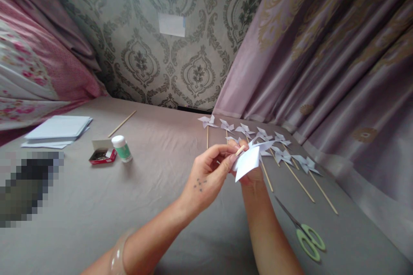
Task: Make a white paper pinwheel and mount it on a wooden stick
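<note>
My left hand (204, 176) pinches a short visible end of a wooden stick (239, 151) between thumb and fingers. Just right of it, a white paper pinwheel (248, 163) is held up by my right hand (253, 177), whose fingers are mostly hidden behind the paper. Stick and pinwheel meet between the two hands; whether they are joined I cannot tell. Behind my hands lie several finished-looking pinwheels on sticks, such as one pinwheel (306, 164) at the right and another pinwheel (208, 121) at the back.
Green-handled scissors (309, 240) lie at the right front. To the left are a white-capped glue bottle (122, 149), an opened small red box (103, 155) of tiny metal pieces, a loose stick (121, 123) and a paper stack (58, 129). Curtains (322, 51) border the right.
</note>
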A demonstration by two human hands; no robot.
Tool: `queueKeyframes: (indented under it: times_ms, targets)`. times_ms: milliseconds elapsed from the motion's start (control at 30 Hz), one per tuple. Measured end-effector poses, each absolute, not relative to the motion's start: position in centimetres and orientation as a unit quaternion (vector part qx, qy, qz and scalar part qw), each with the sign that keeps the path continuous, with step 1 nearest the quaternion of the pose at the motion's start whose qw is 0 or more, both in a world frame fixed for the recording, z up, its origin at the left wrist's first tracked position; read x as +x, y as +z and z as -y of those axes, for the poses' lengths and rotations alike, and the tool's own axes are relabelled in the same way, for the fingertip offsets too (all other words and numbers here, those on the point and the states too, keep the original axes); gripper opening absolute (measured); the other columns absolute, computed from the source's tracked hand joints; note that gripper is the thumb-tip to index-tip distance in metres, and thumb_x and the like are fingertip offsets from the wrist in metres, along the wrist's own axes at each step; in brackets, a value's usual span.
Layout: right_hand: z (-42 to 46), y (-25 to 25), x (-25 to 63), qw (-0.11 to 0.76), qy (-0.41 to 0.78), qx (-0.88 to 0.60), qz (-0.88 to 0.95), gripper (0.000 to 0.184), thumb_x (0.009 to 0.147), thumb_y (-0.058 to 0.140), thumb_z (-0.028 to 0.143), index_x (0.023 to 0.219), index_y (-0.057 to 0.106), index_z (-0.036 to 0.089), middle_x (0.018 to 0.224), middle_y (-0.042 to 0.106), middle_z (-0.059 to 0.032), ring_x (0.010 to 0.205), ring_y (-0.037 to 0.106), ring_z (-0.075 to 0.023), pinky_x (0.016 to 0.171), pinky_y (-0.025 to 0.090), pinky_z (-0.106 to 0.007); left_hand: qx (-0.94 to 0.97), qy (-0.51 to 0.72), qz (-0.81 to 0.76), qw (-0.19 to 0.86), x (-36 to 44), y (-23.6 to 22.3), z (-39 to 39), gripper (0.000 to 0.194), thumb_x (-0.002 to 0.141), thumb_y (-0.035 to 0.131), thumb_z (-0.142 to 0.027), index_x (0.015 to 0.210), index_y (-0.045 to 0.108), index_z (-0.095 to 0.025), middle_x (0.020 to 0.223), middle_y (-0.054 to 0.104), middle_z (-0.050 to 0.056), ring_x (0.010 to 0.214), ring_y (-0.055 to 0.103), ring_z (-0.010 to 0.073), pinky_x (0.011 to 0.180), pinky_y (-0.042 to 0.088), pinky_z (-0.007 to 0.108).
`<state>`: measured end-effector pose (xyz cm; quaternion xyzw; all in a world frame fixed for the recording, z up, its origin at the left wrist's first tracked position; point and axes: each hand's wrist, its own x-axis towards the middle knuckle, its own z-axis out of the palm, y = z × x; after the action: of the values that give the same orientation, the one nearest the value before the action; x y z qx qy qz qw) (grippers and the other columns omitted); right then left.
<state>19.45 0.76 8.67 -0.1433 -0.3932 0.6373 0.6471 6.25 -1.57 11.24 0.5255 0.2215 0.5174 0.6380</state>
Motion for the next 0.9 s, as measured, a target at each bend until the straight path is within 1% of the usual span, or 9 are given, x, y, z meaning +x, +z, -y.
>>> queueKeyframes:
  times_ms: [133,267,333,433,600,767,900]
  targets:
    - [-0.73,8.69,19.45,0.654,0.631,-0.16,0.386,0.03,0.054,0.09,0.033,0.059,0.061,0.026,0.063,0.047,0.0067,0.057,0.049,-0.0104,0.049,0.041,-0.022,0.526,0.523,-0.216,0.635,6.27,11.18,1.57,0.018,0.081,0.068,-0.03,0.09,0.068,-0.014,0.085,0.067,0.005,0.07,0.057,0.011,0.064,0.047,0.021]
    - [-0.76,8.65,19.54,0.654,0.608,-0.2,0.404,0.036,0.054,0.089,0.04,0.057,0.056,0.024,0.06,0.045,0.0066,0.053,0.044,-0.0105,0.046,0.04,-0.022,0.538,0.521,-0.223,0.624,6.24,11.11,1.52,0.018,0.082,0.067,-0.03,0.09,0.069,-0.014,0.079,0.066,0.004,0.066,0.055,0.0101,0.061,0.045,0.021]
    - [-0.78,8.6,19.59,0.65,0.602,-0.21,0.414,0.038,0.054,0.088,0.042,0.057,0.055,0.024,0.059,0.044,0.0068,0.051,0.042,-0.0103,0.045,0.04,-0.023,0.541,0.522,-0.225,0.62,6.23,11.08,1.49,0.017,0.083,0.066,-0.029,0.09,0.069,-0.014,0.079,0.066,0.004,0.066,0.055,0.01,0.061,0.045,0.021]
    - [-0.79,8.49,19.64,0.645,0.606,-0.195,0.422,0.035,0.056,0.088,0.039,0.057,0.056,0.024,0.059,0.045,0.0069,0.051,0.044,-0.0105,0.044,0.04,-0.022,0.539,0.525,-0.221,0.62,6.28,11.04,1.47,0.016,0.083,0.065,-0.028,0.091,0.069,-0.014,0.082,0.067,0.004,0.067,0.055,0.01,0.061,0.044,0.02]
    - [-0.8,8.38,19.68,0.636,0.614,-0.159,0.439,0.026,0.064,0.084,0.035,0.062,0.06,0.025,0.062,0.047,0.0067,0.051,0.046,-0.0099,0.044,0.04,-0.021,0.546,0.526,-0.227,0.611,6.3,11.02,1.47,0.014,0.084,0.065,-0.026,0.09,0.069,-0.014,0.078,0.065,0.003,0.063,0.051,0.0083,0.057,0.041,0.02]
    - [-0.8,8.28,19.68,0.638,0.617,-0.161,0.432,0.026,0.063,0.085,0.035,0.061,0.06,0.026,0.062,0.046,0.0066,0.05,0.045,-0.0103,0.041,0.039,-0.021,0.55,0.525,-0.232,0.607,6.2,10.97,1.48,0.015,0.083,0.066,-0.028,0.09,0.069,-0.015,0.076,0.064,0.002,0.061,0.05,0.0086,0.055,0.038,0.02]
    - [-0.84,8.15,19.72,0.64,0.612,-0.175,0.43,0.028,0.062,0.085,0.036,0.061,0.059,0.026,0.062,0.044,0.0066,0.05,0.044,-0.0105,0.042,0.041,-0.023,0.554,0.523,-0.234,0.604,6.2,10.88,1.42,0.018,0.083,0.066,-0.031,0.091,0.069,-0.015,0.073,0.063,0.002,0.061,0.049,0.0087,0.054,0.037,0.021]
